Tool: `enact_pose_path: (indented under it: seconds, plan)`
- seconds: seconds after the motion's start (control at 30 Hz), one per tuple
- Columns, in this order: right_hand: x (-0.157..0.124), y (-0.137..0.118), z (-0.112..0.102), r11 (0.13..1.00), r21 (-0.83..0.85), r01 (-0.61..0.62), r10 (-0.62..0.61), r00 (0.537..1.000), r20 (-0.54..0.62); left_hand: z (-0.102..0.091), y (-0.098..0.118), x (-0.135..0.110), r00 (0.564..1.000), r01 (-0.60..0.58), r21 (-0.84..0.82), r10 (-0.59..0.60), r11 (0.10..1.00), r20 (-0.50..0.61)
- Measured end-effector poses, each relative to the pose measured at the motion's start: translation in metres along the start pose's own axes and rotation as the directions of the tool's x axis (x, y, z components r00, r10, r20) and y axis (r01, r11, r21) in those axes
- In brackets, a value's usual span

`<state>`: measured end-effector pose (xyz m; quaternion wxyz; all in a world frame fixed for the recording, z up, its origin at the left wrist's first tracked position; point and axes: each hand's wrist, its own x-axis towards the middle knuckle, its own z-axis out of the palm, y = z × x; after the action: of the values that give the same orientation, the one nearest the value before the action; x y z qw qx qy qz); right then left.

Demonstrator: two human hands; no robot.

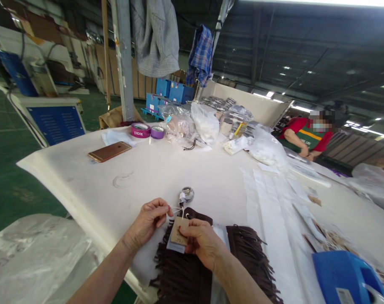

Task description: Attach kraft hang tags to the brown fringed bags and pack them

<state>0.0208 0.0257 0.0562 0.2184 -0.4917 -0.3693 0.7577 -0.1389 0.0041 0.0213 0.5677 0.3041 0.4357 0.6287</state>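
My right hand pinches a brown cardboard hang tag, with a white slip showing beneath it. My left hand, just left of the tag, pinches a thin white string that runs to the tag. Under both hands lies a dark brown fringed leather piece with a strap and metal eyelet at its top. A round, shiny metal item rests on the table right above the strap. Farther right is another dark brown fringed piece, partly behind my right forearm.
On the white table lie a phone, two tape rolls and several plastic bags. A blue container stands at the lower right, near many loose tags. A co-worker is across the table.
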Motion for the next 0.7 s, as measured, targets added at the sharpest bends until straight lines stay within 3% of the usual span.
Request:
enact_pose_path:
  seconds: [0.37,0.7]
  plan:
    - [0.000,0.001,0.005,0.998,-0.008,-0.057,0.057,0.994,0.093,0.000,-0.011,-0.045,0.996,0.048,0.016,-0.047,0.999,-0.077]
    - [0.003,0.002,0.010,1.000,0.025,-0.017,0.017,1.000,0.012,0.009,-0.033,-0.080,0.993,0.116,0.245,-0.104,0.962,-0.062]
